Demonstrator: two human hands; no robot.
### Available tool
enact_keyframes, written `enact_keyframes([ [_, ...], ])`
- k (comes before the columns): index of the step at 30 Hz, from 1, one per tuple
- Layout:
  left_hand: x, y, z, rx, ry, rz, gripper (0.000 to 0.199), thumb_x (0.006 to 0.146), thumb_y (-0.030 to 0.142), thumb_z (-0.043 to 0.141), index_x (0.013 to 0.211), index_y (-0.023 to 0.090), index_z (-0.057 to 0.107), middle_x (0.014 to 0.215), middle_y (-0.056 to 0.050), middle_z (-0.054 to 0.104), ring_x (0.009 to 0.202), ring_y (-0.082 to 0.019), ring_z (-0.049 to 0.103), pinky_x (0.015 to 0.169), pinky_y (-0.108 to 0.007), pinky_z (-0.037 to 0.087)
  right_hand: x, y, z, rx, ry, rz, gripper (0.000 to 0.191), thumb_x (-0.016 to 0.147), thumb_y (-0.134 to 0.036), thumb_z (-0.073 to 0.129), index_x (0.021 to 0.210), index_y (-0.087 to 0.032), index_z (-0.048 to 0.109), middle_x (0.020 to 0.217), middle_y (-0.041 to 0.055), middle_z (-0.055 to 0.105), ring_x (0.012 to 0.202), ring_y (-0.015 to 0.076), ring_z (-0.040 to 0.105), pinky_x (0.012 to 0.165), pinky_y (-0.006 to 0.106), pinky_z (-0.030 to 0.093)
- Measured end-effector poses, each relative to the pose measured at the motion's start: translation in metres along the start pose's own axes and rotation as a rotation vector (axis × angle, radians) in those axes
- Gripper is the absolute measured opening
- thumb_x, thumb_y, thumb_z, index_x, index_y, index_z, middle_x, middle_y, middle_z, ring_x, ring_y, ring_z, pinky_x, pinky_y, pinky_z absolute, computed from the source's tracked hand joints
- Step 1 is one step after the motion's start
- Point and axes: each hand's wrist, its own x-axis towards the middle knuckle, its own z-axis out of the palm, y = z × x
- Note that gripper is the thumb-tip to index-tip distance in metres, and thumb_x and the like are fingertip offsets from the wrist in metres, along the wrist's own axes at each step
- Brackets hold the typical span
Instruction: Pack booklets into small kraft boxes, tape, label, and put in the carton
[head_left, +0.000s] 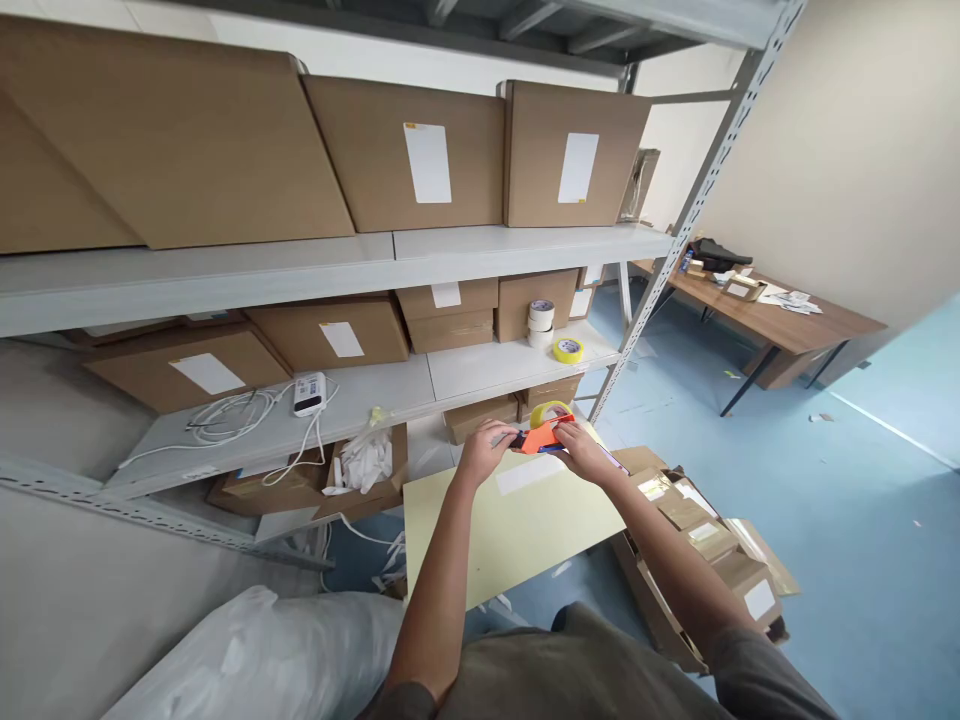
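I have both hands in front of me, toward twelve o'clock, above the far edge of the pale yellow surface (540, 520). Between them is an orange tool (538, 439), which has also red and blue parts. My left hand (486, 448) has its fingers closed on the dark end of this tool, and my right hand (583, 452) is closed around the other end, at the red part. A yellow tape roll (551, 411) is seen just behind the tool; I cannot tell if the two are joined. On the surface, under my hands, there is a white strip (529, 474).

At three o'clock of the surface stands an open carton (651, 600) with small brown boxes (705, 535) in it. At ten o'clock is a brown box (396, 465) holding crumpled white material (365, 462). Farther, at twelve o'clock, the shelf (480, 375) carries white rolls (541, 322) and, just beside them, another yellow roll (568, 350).
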Motion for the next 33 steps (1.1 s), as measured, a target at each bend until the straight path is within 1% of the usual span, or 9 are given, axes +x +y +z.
enact_keyframes([
  [4, 0.004, 0.003, -0.006, 0.068, 0.157, -0.023, 0.023, 0.1, 0.033, 0.058, 0.095, 0.025, 0.079, 0.092, -0.006, 0.076, 0.092, -0.021, 0.07, 0.089, -0.035, 0.057, 0.013, -0.001, 0.006, 0.026, -0.008, 0.066, 0.036, 0.102, -0.042, 0.058, 0.132, -0.022, 0.06, 0.119, 0.0161, 0.071, 0.108, 0.032, 0.067, 0.092, 0.047, 0.055],
  [8, 0.013, 0.011, -0.004, 0.065, 0.31, -0.099, 0.022, 0.098, 0.032, 0.058, 0.091, 0.023, 0.077, 0.091, -0.006, 0.076, 0.086, -0.02, 0.069, 0.083, -0.031, 0.056, 0.028, 0.013, 0.007, 0.086, -0.01, 0.062, 0.042, 0.101, -0.042, 0.06, 0.138, -0.021, 0.059, 0.126, 0.0178, 0.071, 0.113, 0.0327, 0.068, 0.094, 0.046, 0.056],
  [16, 0.041, 0.024, 0.024, 0.212, 0.564, -0.179, 0.021, 0.097, 0.027, 0.057, 0.09, 0.024, 0.077, 0.094, -0.007, 0.077, 0.093, -0.023, 0.07, 0.09, -0.035, 0.055, 0.063, 0.061, -0.008, 0.198, -0.086, -0.01, 0.048, 0.1, -0.039, 0.064, 0.143, -0.021, 0.059, 0.136, 0.0182, 0.069, 0.12, 0.0329, 0.067, 0.1, 0.047, 0.055],
  [21, 0.053, 0.02, 0.031, 0.196, 0.56, -0.27, 0.021, 0.096, 0.033, 0.059, 0.091, 0.025, 0.078, 0.092, -0.006, 0.078, 0.087, -0.022, 0.07, 0.085, -0.033, 0.057, 0.074, 0.091, -0.009, 0.241, -0.131, -0.059, 0.049, 0.097, -0.036, 0.067, 0.143, -0.02, 0.06, 0.135, 0.0189, 0.069, 0.117, 0.0328, 0.068, 0.099, 0.047, 0.055],
  [26, 0.068, 0.023, 0.03, 0.319, 0.524, -0.221, 0.024, 0.098, 0.033, 0.058, 0.092, 0.026, 0.08, 0.095, -0.007, 0.078, 0.098, -0.025, 0.07, 0.096, -0.039, 0.056, 0.081, 0.118, -0.005, 0.29, -0.142, -0.036, 0.048, 0.096, -0.036, 0.067, 0.141, -0.021, 0.061, 0.126, 0.0177, 0.072, 0.114, 0.0328, 0.069, 0.097, 0.045, 0.055],
  [28, 0.074, 0.025, 0.036, 0.328, 0.524, -0.209, 0.025, 0.099, 0.035, 0.057, 0.098, 0.027, 0.081, 0.104, -0.009, 0.078, 0.106, -0.027, 0.069, 0.103, -0.043, 0.054, 0.088, 0.127, -0.001, 0.302, -0.101, -0.028, 0.045, 0.098, -0.036, 0.065, 0.14, -0.021, 0.061, 0.125, 0.0177, 0.071, 0.114, 0.0326, 0.068, 0.097, 0.044, 0.054],
  [30, 0.077, 0.026, 0.046, 0.31, 0.544, -0.213, 0.029, 0.099, 0.04, 0.059, 0.117, 0.028, 0.079, 0.131, -0.01, 0.071, 0.12, -0.029, 0.066, 0.108, -0.045, 0.052, 0.099, 0.134, 0.004, 0.311, -0.032, -0.038, 0.042, 0.099, -0.035, 0.062, 0.139, -0.02, 0.06, 0.125, 0.0178, 0.07, 0.114, 0.0321, 0.067, 0.097, 0.044, 0.054],
  [31, 0.077, 0.025, 0.051, 0.284, 0.562, -0.222, 0.038, 0.098, 0.041, 0.061, 0.132, 0.028, 0.072, 0.148, -0.011, 0.061, 0.128, -0.03, 0.062, 0.109, -0.045, 0.052, 0.106, 0.138, 0.007, 0.306, 0.006, -0.041, 0.042, 0.1, -0.034, 0.061, 0.139, -0.02, 0.06, 0.126, 0.0179, 0.069, 0.114, 0.0321, 0.066, 0.097, 0.044, 0.054],
  [33, 0.074, 0.023, 0.06, 0.209, 0.601, -0.263, 0.07, 0.095, 0.043, 0.066, 0.16, 0.029, 0.043, 0.169, -0.011, 0.034, 0.136, -0.03, 0.058, 0.106, -0.042, 0.054, 0.121, 0.146, 0.015, 0.273, 0.057, -0.028, 0.04, 0.1, -0.032, 0.059, 0.139, -0.02, 0.06, 0.127, 0.0176, 0.067, 0.116, 0.0328, 0.064, 0.099, 0.046, 0.053],
])
